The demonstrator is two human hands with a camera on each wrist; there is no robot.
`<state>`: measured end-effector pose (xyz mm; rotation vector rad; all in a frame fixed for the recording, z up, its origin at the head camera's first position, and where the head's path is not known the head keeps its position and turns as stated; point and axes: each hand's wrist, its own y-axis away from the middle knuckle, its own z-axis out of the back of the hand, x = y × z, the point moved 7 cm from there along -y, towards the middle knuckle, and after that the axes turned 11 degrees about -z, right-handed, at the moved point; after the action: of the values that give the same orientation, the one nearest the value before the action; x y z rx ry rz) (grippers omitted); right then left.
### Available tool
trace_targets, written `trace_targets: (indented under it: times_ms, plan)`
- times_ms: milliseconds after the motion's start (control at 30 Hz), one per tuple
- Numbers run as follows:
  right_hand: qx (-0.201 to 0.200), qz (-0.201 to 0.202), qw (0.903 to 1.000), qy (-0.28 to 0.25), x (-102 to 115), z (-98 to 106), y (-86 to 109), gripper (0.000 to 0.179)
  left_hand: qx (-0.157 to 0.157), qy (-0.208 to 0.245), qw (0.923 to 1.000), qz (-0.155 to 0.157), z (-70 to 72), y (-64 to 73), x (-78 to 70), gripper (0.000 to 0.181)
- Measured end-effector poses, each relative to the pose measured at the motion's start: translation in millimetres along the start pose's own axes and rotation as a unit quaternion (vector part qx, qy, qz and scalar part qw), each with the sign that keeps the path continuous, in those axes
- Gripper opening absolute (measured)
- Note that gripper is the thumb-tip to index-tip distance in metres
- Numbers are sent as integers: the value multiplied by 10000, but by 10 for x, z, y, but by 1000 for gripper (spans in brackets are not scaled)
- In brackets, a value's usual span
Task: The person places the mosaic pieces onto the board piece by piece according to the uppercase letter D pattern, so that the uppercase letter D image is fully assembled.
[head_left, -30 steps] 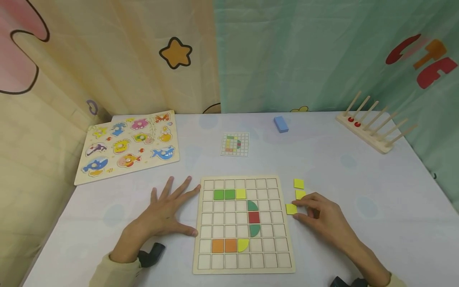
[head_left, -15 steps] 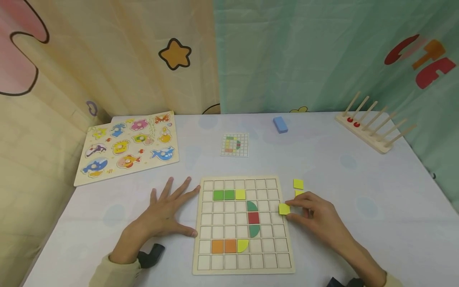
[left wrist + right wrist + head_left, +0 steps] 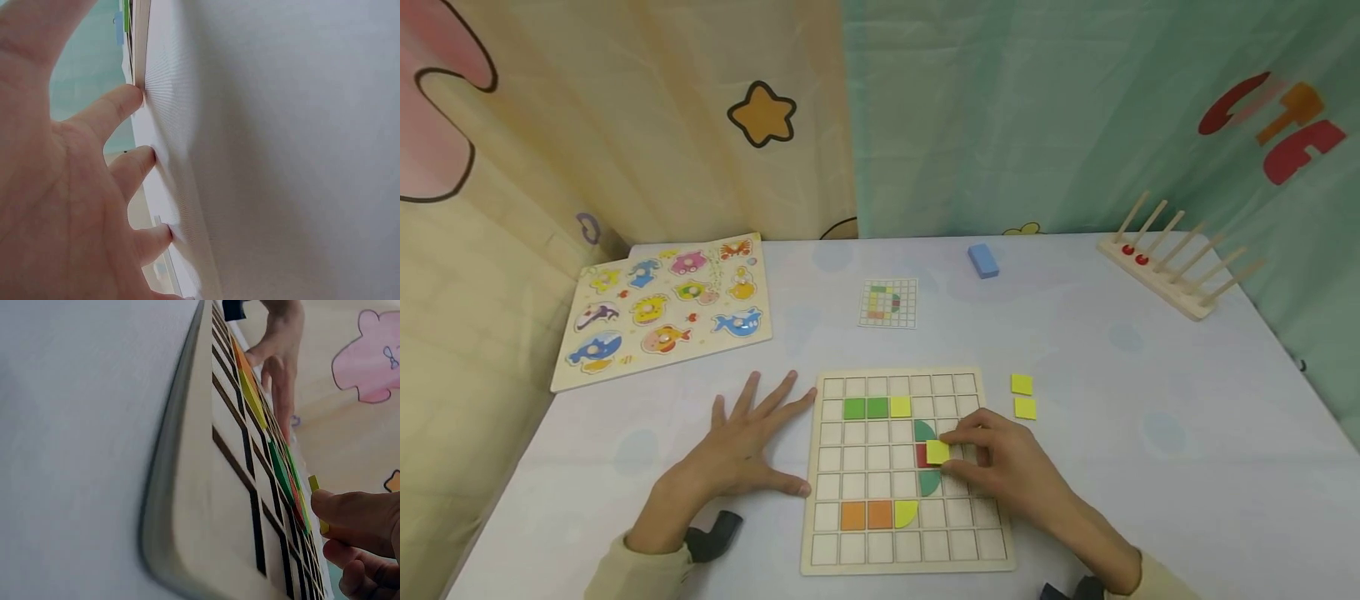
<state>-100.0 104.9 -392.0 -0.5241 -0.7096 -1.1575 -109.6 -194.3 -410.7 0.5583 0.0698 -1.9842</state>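
Note:
My right hand pinches a yellow square tile between thumb and fingers, over the red square on the wooden grid board. The right wrist view shows that tile raised above the board. With fingers spread, my left hand lies at the board's left edge, index fingertip and thumb touching it. On the grid lie two green squares, a yellow square, two teal quarter-round tiles, two orange squares and a yellow quarter-round tile.
Two yellow square tiles lie right of the board. Behind it are a small pattern card and a blue block. An animal peg puzzle lies at the back left, a wooden peg rack at the back right.
My right hand has picked up the yellow square tile beside the board and carried it left over the grid. My left hand has stayed in place.

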Motion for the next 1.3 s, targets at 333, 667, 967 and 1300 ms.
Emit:
trace_targets:
  times_ms: [333,667,967,1300]
  plan:
    - [441,370,9979,306,352,-389,-66,27,6,17,10000,20,-14,1,11,118]
    - [657,351,9942,770,543,-653,-102,28,24,-29,10000,16,-16,-4,23,118]
    - [693,340,9903,1157,625,-754,-130,29,-26,-7,10000,-38,-19,4,14,117]
    - [655,410,9901,1174,648,-769,-149,31,-59,-7,10000,-46,-5,5,8,116]
